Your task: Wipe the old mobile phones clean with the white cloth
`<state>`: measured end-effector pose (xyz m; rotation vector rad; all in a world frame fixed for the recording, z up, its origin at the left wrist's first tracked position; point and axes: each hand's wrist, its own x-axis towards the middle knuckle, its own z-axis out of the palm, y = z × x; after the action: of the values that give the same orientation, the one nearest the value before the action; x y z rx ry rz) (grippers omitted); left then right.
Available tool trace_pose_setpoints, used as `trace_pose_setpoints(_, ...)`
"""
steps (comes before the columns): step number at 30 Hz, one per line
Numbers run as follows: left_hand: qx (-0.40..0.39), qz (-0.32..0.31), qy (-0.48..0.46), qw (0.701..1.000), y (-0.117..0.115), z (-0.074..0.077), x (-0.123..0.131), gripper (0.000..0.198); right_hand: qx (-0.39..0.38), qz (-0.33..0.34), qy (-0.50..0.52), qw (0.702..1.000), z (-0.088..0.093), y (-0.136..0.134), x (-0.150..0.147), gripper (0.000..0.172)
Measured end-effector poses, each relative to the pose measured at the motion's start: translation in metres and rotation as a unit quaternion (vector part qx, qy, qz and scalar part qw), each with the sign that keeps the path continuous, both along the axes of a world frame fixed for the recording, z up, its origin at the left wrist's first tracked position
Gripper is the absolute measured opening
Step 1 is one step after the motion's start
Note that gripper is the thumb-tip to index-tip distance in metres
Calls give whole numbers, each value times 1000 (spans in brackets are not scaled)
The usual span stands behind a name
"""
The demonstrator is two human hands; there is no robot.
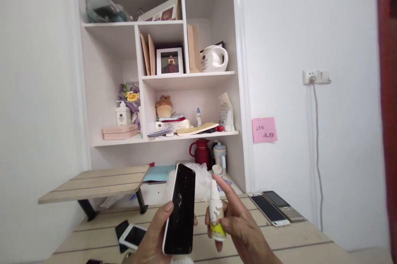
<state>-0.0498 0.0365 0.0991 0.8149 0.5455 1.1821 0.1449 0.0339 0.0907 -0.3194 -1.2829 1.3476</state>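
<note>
My left hand [153,235] grips a black smartphone [180,210] by its edges and holds it upright, dark screen toward me, above the wooden table [294,241]. My right hand [240,224] is closed round a small white spray bottle [216,214] with a yellow-green label, the index finger raised toward its nozzle. The bottle stands just right of the phone, almost touching it.
Two phones [269,209] lie on the table at the right, two more phones [132,235] at the left. A low wooden riser [96,183] stands at left. Cluttered white shelves [189,76] rise behind, with a red jug [201,152]. A pink note [264,129] hangs on the wall.
</note>
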Motion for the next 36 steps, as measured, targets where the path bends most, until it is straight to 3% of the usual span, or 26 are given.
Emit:
trace_pose_setpoints(3,-13,-8,0,1000,-3,-1,4,38,-20,25,24,999,7,-8,-2,100)
trace_pose_setpoints(8,12,5,39,999,0,-4,9,40,-44,2,84,995,20,-24,-1,84)
trace_pose_setpoints(12,49,-6,60,997,5,-9,15,46,-100,-65,83,989,20,-23,3,62)
trace_pose_setpoints(14,52,-12,63,997,5,-10,17,46,-101,-134,37,985,15,-18,5,57)
trace_pose_setpoints(17,30,-16,66,997,2,-10,20,45,17,-285,-100,953,7,-10,8,58)
trace_pose_setpoints(20,17,-27,78,996,-2,-10,23,41,171,-384,-221,880,1,-8,10,53)
trace_pose_setpoints(23,11,-42,57,997,-3,-12,26,34,230,-400,-272,844,0,-9,10,43)
trace_pose_setpoints(32,-19,-91,-30,995,2,-13,30,32,257,-433,-304,809,7,-12,13,43)
trace_pose_setpoints(36,-31,-61,-117,991,4,-13,30,24,304,-383,-326,809,8,-25,10,42)
